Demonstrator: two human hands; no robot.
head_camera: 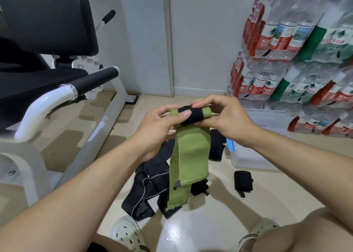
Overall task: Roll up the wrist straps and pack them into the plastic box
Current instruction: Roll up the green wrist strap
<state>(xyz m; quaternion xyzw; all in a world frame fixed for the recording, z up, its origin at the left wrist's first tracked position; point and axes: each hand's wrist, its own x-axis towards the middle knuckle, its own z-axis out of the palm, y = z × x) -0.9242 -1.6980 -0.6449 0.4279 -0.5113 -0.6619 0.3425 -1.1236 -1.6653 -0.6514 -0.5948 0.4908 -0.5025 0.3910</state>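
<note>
A green wrist strap (188, 152) with a black hook-and-loop patch is partly rolled at its top end. Both hands hold that roll in mid-air. My left hand (158, 125) pinches the roll's left end, thumb on the black patch. My right hand (221, 114) grips its right end, fingers curled over the top. The strap's loose tail hangs down towards the floor. Below lies a pile of black straps (147, 192). A rolled black strap (243, 181) sits alone on the floor to the right. The clear plastic box (267, 122) stands behind my right wrist, partly hidden.
A white-framed gym machine (63, 91) with black pads fills the left side. Shrink-wrapped packs of water bottles (298, 61) are stacked along the right wall. My two feet in pale clogs (126, 232) show at the bottom edge on the glossy beige floor.
</note>
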